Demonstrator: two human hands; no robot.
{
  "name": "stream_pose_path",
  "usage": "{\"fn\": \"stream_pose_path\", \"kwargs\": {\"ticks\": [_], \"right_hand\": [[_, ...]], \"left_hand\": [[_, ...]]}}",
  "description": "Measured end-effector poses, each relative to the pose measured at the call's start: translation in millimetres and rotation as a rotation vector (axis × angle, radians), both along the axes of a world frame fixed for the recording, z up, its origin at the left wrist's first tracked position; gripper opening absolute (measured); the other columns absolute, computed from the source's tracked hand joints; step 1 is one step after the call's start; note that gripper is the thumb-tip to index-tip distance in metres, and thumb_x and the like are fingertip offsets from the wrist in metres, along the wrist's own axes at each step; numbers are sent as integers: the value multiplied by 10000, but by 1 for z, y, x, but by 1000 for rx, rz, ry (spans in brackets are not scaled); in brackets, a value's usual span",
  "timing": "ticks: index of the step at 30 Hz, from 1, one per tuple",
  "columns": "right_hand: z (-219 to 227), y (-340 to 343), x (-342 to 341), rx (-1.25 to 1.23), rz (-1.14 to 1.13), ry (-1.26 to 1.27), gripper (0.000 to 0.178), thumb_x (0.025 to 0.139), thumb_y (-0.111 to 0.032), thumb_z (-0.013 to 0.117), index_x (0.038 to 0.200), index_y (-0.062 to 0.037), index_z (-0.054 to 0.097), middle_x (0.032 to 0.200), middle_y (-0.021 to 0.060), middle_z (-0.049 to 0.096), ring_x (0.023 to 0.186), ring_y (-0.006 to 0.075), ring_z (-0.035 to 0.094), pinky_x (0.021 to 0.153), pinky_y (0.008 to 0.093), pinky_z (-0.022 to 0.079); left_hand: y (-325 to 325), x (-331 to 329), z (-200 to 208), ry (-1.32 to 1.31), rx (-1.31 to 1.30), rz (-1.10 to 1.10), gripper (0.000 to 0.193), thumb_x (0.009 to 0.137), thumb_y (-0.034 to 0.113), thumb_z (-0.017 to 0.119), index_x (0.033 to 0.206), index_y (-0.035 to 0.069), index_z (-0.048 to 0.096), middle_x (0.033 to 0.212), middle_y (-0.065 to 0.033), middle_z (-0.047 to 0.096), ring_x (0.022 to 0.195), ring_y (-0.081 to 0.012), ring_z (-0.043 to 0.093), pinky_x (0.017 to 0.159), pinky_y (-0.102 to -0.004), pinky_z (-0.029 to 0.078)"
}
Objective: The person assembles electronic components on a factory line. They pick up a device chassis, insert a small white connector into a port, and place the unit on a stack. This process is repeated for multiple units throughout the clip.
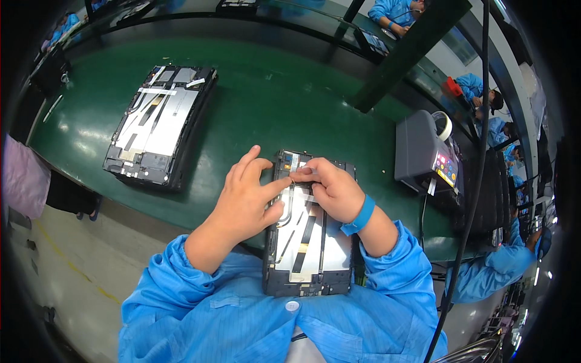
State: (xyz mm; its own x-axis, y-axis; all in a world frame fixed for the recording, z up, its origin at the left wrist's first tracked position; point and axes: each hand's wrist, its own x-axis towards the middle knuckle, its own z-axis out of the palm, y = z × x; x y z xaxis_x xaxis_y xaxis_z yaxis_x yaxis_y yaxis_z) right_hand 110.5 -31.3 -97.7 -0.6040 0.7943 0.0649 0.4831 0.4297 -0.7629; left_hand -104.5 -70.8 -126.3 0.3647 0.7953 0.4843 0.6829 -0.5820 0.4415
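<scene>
A: State of your left hand (242, 196)?

B: Loosely spread. Your index finger reached the upper end of the work, the thumb stood apart from it, and the other fingers were raised. No object was seen in its grasp.

A: Your right hand (337, 190)?

B: Curled, thumb and index finger close together beside the left index fingertip. Whether you had something small pinched there could not be told. A bright blue band (363, 215) circled that wrist.

A: Location of the workpiece?

B: The flat rectangular electronic device with a black frame and silver panel (336, 251) lay beneath your hands at the near table edge, its lower end by your light-blue buttoned jacket (242, 327).

A: Step in hand?

B: Judged: fine fingertip work at the device's upper end. The next move likely called for light pressure and an unobstructed view of that spot.

A: Farther out?

B: On the dark green tabletop (260, 97), a stack of similar black-and-silver devices (160, 121) stood to your left. To your right stood a grey box-shaped machine (414, 148) bearing a pale tape roll (445, 127).
</scene>
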Motion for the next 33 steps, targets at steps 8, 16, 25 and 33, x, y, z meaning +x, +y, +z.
{"fn": "stream_pose_path", "kwargs": {"ticks": [8,16,25,33], "right_hand": [[-3,-2,6,70,33,169,296,784,65,495,1068,0,545,1029,179,639,1021,302,606,889,381,468],[33,-49,12,359,-127,1,164,875,-209,528,872,-85,634,755,134,609,740,341,583,641,450,453],[16,-95,24,308,-130,89,181,748,-119,651,902,-28,679,618,138,587,578,299,590,542,362,464],[17,-115,39,79,-285,236,319,890,-274,596,842,41,617,754,142,592,706,228,563,668,355,465]], "left_hand": [[2,3,4,103,61,-52,409,681,156,671,1089,165,653,1145,-157,492,1276,-413,363,983,-531,348],[-8,7,39,169,54,-132,407,651,225,745,1027,108,642,1181,-136,505,1275,-410,380,971,-523,367],[-50,39,32,-291,215,-356,149,766,178,706,848,78,631,870,-51,588,883,-262,569,778,-397,413],[-58,52,31,-407,133,-366,65,776,129,657,815,79,646,863,-32,568,861,-234,537,802,-381,374]]}}
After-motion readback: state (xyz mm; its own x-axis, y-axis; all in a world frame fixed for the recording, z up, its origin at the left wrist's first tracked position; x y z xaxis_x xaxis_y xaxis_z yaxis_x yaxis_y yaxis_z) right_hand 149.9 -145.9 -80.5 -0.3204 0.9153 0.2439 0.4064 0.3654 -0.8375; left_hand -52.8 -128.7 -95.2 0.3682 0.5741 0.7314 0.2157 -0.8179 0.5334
